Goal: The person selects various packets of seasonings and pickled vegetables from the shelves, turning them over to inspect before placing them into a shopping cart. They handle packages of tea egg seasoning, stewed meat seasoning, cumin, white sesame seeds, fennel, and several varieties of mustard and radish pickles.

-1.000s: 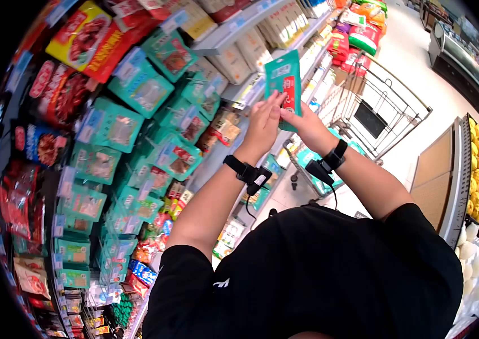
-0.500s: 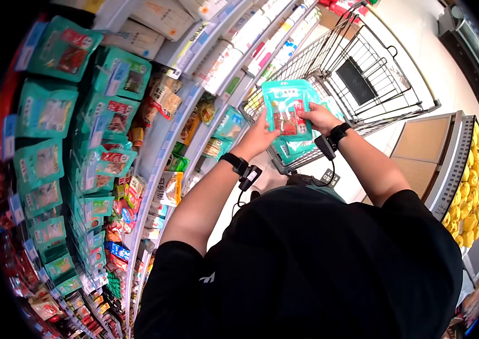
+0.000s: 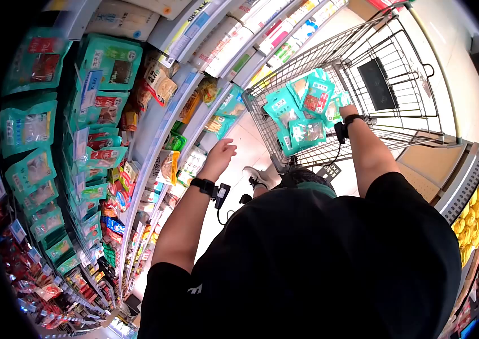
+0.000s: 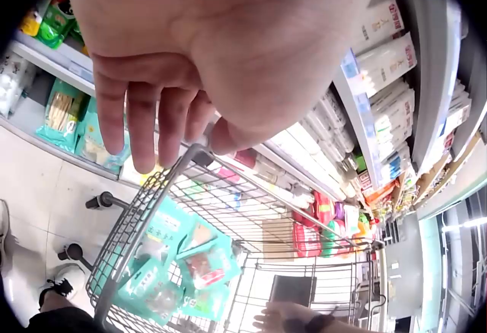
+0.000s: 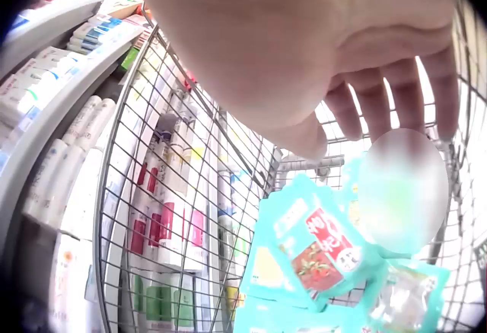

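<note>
My left hand (image 3: 218, 160) is held in the air beside the shelves. In the left wrist view its fingers (image 4: 141, 124) hang loosely, with nothing in them. My right hand (image 3: 348, 112) reaches over the wire shopping cart (image 3: 267, 138), close to the teal packets. Its fingers (image 5: 403, 93) are extended and hold nothing in the right wrist view. A teal packet with a red label and red berries (image 3: 315, 99) lies on top of several other teal packets (image 3: 307, 133) in the cart. Part of the right wrist view is blurred near the fingertips.
Shelves at the left carry hanging teal packets (image 3: 27, 127) and colourful bags. White wrapped packages (image 3: 217, 48) fill the shelf beside the cart. At the right, a display stand holds yellow items (image 3: 471, 220). A shoe (image 3: 265, 176) shows on the floor near the cart.
Both hands first held the red-label packet near the shelf, then over the cart. Now it lies in the cart, released; the left hand has drawn back left and the right stays over the cart.
</note>
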A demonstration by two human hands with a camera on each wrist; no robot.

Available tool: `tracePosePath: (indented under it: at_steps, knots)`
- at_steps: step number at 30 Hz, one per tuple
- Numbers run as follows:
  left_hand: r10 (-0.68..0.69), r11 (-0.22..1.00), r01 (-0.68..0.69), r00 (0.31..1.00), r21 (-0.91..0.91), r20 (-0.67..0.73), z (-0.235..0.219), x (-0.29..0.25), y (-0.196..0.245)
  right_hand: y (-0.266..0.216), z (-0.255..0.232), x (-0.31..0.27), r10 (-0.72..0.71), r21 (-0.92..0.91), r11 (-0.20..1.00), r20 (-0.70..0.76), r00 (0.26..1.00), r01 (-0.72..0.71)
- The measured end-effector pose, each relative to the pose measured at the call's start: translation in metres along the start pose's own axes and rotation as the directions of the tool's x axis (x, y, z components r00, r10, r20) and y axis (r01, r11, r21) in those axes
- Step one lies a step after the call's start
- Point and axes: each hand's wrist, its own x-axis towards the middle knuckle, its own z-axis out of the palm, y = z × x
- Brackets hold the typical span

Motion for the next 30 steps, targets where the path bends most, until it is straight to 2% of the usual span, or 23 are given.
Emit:
tracePosePath:
  at_steps: [1, 3, 5, 7, 8, 9, 10, 11, 12, 13, 14, 16, 17, 18, 19, 21, 23, 25, 27, 28, 29, 30]
  knots:
    - [0.004, 1.000, -0.004, 1.000, -0.002, -0.008, -0.002, -0.003, 0.002, 0.003, -0.006, 0.001, -0.075, 0.029, 0.997, 0.114, 0.991, 0.072]
    - [0.023, 0.996, -0.029, 0.998, -0.088, -0.060, -0.012, -0.013, 0.006, -0.004, -0.008, 0.001, -0.042, 0.192, 0.981, 0.084, 0.996, 0.025]
    - [0.096, 0.987, -0.107, 0.991, -0.120, -0.095, -0.022, -0.021, 0.016, -0.042, -0.037, -0.030, -0.102, 0.405, 0.914, 0.152, 0.983, 0.032]
    - [0.153, 0.969, -0.173, 0.980, -0.176, -0.126, -0.035, -0.037, 0.042, -0.092, -0.062, -0.054, -0.236, 0.574, 0.810, 0.137, 0.962, 0.117]
    - [0.230, 0.945, -0.264, 0.956, -0.194, -0.184, -0.040, -0.046, 0.057, -0.122, -0.077, -0.072, -0.335, 0.659, 0.721, 0.062, 0.940, 0.213]
    - [0.244, 0.938, -0.287, 0.945, -0.194, -0.220, -0.051, -0.053, 0.067, -0.153, -0.096, -0.096, -0.414, 0.728, 0.617, -0.022, 0.910, 0.298]
    - [0.321, 0.882, -0.394, 0.904, -0.258, -0.281, -0.061, -0.057, 0.077, -0.185, -0.122, -0.128, -0.493, 0.762, 0.553, -0.026, 0.870, 0.337]
    - [0.391, 0.810, -0.495, 0.855, -0.314, -0.341, -0.069, -0.062, 0.089, -0.211, -0.138, -0.145, -0.625, 0.816, 0.427, -0.045, 0.779, 0.390]
    - [0.420, 0.767, -0.563, 0.804, -0.309, -0.421, -0.079, -0.071, 0.105, -0.241, -0.159, -0.174, -0.677, 0.809, 0.393, -0.067, 0.733, 0.437]
    - [0.434, 0.753, -0.583, 0.789, -0.305, -0.435, -0.093, -0.080, 0.119, -0.268, -0.179, -0.205, -0.742, 0.832, 0.306, -0.097, 0.664, 0.463]
    - [0.453, 0.692, -0.657, 0.717, -0.299, -0.529, -0.108, -0.089, 0.130, -0.293, -0.195, -0.230, -0.815, 0.824, 0.243, -0.112, 0.569, 0.511]
    - [0.504, 0.534, -0.801, 0.558, -0.269, -0.659, -0.133, -0.114, 0.155, -0.340, -0.221, -0.277, -0.904, 0.813, 0.230, -0.025, 0.427, 0.535]
    - [0.537, 0.439, -0.863, 0.474, -0.249, -0.697, -0.145, -0.129, 0.166, -0.362, -0.230, -0.303, -0.938, 0.840, 0.148, -0.048, 0.343, 0.522]
    - [0.557, 0.423, -0.882, 0.432, -0.205, -0.709, -0.162, -0.136, 0.173, -0.382, -0.240, -0.330, -0.960, 0.845, 0.090, -0.068, 0.272, 0.528]
    - [0.562, 0.411, -0.889, 0.421, -0.201, -0.712, -0.175, -0.145, 0.185, -0.403, -0.246, -0.349, -0.976, 0.839, 0.041, -0.083, 0.203, 0.542]
    - [0.659, 0.359, -0.933, 0.254, 0.000, -0.708, -0.204, -0.162, 0.212, -0.445, -0.253, -0.379, -0.976, 0.799, -0.007, -0.137, 0.170, 0.602]
    - [0.653, 0.345, -0.938, 0.261, -0.028, -0.711, -0.239, -0.166, 0.232, -0.487, -0.256, -0.398, -0.976, 0.705, -0.105, -0.208, 0.063, 0.701]
    - [0.655, 0.320, -0.946, 0.259, -0.050, -0.710, -0.276, -0.159, 0.247, -0.524, -0.260, -0.415, -0.975, 0.678, -0.093, -0.209, 0.070, 0.730]
    - [0.593, 0.482, -0.876, 0.346, -0.024, -0.727, -0.306, -0.147, 0.255, -0.563, -0.258, -0.424, -0.975, 0.647, -0.076, -0.209, 0.080, 0.758]
    - [0.592, 0.527, -0.850, 0.379, -0.014, -0.711, -0.314, -0.150, 0.261, -0.584, -0.250, -0.421, -0.954, 0.577, -0.086, -0.282, 0.099, 0.812]
    - [0.601, 0.515, -0.857, 0.375, -0.016, -0.706, -0.320, -0.151, 0.265, -0.605, -0.244, -0.417, -0.927, 0.502, -0.087, -0.356, 0.114, 0.861]
    - [0.559, 0.557, -0.830, 0.400, -0.028, -0.727, -0.323, -0.155, 0.271, -0.629, -0.237, -0.406, -0.913, 0.425, -0.127, -0.404, 0.062, 0.896]
